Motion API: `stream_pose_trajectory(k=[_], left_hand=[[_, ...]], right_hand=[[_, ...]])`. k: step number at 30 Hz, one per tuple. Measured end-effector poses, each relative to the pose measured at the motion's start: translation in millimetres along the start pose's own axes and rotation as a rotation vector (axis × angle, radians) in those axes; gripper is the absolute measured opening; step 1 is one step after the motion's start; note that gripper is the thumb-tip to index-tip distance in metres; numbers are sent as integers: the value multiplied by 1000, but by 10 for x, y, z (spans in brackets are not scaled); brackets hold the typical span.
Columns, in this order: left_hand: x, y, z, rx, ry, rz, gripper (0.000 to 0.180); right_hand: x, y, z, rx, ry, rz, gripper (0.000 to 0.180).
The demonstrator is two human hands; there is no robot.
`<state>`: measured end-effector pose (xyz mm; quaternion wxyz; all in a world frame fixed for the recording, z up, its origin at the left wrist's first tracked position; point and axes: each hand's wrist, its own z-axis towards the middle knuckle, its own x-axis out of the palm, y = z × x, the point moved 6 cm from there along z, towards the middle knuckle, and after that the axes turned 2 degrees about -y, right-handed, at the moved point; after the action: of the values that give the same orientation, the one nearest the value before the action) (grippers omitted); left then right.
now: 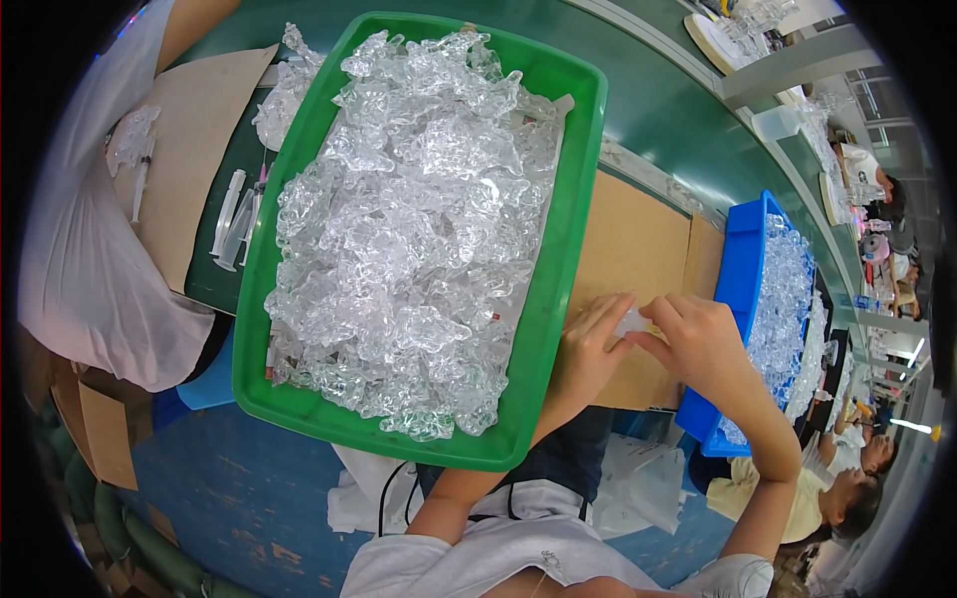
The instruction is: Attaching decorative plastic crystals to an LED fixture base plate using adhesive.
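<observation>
My left hand (590, 349) and my right hand (703, 344) meet over a brown cardboard sheet (638, 234), just right of a large green tray (588, 189). Fingers of both hands pinch a small translucent whitish piece (630, 323) between them; its exact kind is too small to make out. Heaped in the green tray are many clear, glossy plastic pieces (419, 199) of irregular shape, lying partly over a paper lining. The tray's right rim is close to my left wrist and hides part of that forearm.
To the right stands a blue bin (740, 264) full of small clear pieces (783, 299). Syringes (231, 219) lie left of the tray, beside another cardboard sheet (199, 130). A person in a pale garment (100, 249) is at far left; other people sit at far right.
</observation>
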<state>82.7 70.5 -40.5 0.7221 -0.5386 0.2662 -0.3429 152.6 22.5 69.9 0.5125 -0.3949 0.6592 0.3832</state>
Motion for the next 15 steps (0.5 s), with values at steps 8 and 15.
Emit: stream_pose_trajectory(k=[8,15], left_hand=[[-18,-8,6,2,-16,-16,50],[-21,-3,0,-3,-10,-19,50]], right_hand=[[-68,77,33,-123,-6,-22,24],[-62,69,26,-76,-7,15,26]])
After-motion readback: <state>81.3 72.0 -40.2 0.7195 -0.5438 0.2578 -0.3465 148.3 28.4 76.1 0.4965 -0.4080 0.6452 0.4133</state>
